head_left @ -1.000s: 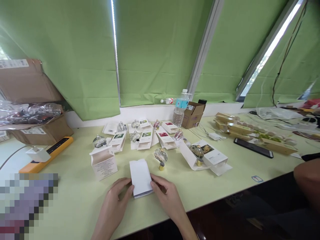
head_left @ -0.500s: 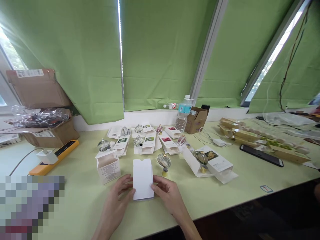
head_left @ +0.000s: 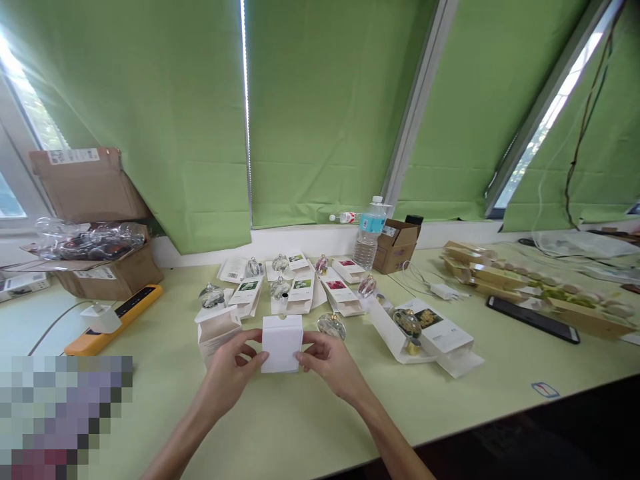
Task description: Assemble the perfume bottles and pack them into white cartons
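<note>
A small white cardboard box [head_left: 282, 348] is held between my two hands above the near part of the table. My left hand [head_left: 240, 363] grips its left side with thumb and fingers. On the right side, my right hand [head_left: 325, 363] pinches it the same way. Just behind my left hand stands an open white box [head_left: 215, 330], partly covered by the hand. A round glass bottle [head_left: 331, 325] lies beyond my right hand, its lower part hidden. To the right, another glass bottle [head_left: 407, 322] with a gold cap rests on an opened white box [head_left: 445, 332].
Several flattened white boxes [head_left: 245, 298] and glass bottles [head_left: 280, 288] lie in rows behind. A water bottle [head_left: 369, 237] and brown carton [head_left: 397, 245] stand at the wall. A yellow power strip [head_left: 115, 320] is at left, a black phone [head_left: 533, 319] at right.
Both hands have lifted the white box away from me and tilted it, so its notched top end shows. My right hand now covers the lower part of the nearest bottle.
</note>
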A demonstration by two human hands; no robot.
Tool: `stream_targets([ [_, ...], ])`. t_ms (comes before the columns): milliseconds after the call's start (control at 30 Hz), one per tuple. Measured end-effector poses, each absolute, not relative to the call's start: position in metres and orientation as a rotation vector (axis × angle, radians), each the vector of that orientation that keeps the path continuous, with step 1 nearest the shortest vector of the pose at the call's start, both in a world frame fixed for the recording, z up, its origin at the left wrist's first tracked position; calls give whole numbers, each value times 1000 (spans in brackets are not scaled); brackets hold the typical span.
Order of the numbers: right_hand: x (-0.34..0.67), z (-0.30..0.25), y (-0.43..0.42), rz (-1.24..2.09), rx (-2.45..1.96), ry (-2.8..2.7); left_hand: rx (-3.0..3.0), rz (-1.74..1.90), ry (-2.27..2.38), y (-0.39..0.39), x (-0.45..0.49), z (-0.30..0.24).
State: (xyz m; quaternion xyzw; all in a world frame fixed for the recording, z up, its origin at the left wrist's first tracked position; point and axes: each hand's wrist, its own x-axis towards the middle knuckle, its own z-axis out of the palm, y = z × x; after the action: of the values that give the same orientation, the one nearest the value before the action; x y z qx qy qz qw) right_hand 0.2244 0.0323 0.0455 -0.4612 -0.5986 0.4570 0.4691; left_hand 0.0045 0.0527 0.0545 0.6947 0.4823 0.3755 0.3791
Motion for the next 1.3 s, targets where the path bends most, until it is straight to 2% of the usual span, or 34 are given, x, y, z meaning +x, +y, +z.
stream_targets([
  [367,224,41,40,923,-1228,-1651,1818,854,1218,51,4,49],
  [833,223,90,67,989,-1207,-2051,1881,856,1262,55,-7,36],
  [1067,221,89,81,1128,-1162,-2057,2013,877,1345,54,-6,33],
  [1167,223,81,83,1170,-1170,-2001,2199,1014,1422,49,-8,30],
  [1300,223,72,81,1122,-1169,-1961,2432,1436,1342,43,-15,28],
])
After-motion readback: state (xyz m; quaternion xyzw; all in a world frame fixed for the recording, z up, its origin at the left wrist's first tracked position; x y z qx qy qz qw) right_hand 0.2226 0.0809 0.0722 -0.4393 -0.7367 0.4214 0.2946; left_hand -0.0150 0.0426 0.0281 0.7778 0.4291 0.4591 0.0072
